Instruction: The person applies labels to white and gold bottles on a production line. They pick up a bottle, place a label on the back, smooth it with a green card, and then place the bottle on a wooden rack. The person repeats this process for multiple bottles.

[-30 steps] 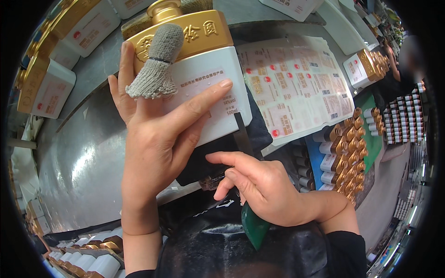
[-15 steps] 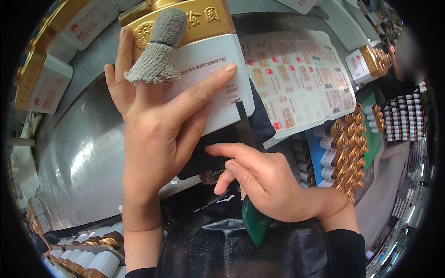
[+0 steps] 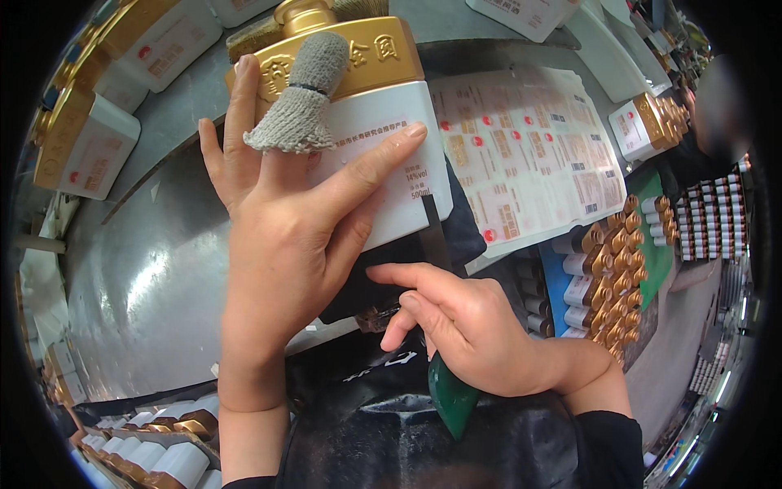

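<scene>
Fingers of the left hand [image 3: 285, 216], one in a grey knitted finger cot [image 3: 297, 106], spread open across the white, gold-shouldered bottle [image 3: 379, 110], while those of the right hand [image 3: 481, 330] curl around a green tool [image 3: 453, 399], index finger extended. The bottle lies ahead of both wrists, its long axis running away from the wearer, neck farthest; its base is nearest the right index fingertip, just apart from it. Beyond, to the right, lies a label sheet [image 3: 529, 155].

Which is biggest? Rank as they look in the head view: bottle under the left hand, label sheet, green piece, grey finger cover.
1. Bottle, partly covered
2. Label sheet
3. Grey finger cover
4. Green piece, visible part only
</scene>
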Demonstrator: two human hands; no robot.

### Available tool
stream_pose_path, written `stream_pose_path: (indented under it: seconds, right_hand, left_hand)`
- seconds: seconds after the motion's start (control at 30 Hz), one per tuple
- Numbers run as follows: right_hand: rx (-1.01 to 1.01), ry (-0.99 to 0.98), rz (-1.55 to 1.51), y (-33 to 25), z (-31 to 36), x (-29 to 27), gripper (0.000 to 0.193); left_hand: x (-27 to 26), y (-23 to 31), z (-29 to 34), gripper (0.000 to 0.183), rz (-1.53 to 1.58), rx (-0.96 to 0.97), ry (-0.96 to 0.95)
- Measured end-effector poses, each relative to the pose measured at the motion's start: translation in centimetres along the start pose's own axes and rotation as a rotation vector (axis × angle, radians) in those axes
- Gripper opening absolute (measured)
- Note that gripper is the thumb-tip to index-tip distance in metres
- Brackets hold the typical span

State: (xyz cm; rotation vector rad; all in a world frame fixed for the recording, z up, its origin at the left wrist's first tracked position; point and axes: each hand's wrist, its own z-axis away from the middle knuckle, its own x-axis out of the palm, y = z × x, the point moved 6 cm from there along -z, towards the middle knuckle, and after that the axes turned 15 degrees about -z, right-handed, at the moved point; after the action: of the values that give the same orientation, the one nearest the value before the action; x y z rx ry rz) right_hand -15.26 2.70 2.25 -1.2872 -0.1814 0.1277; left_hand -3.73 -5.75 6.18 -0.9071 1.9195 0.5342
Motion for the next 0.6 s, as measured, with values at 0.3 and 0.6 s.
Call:
stream_pose_path:
  seconds: [0.3,0.6]
  right_hand:
    - [-0.029,-0.004,0.009,0.01,0.1,0.01,0.033]
    - [-0.023,-0.026,-0.001,0.08,0.08,-0.1,0.036]
  left_hand:
    - [-0.1,-0.01,-0.16,0.047,0.009,-0.009,0.011]
    - [-0.23,-0.18,-0.55,0.048,-0.011,0.022,-0.038]
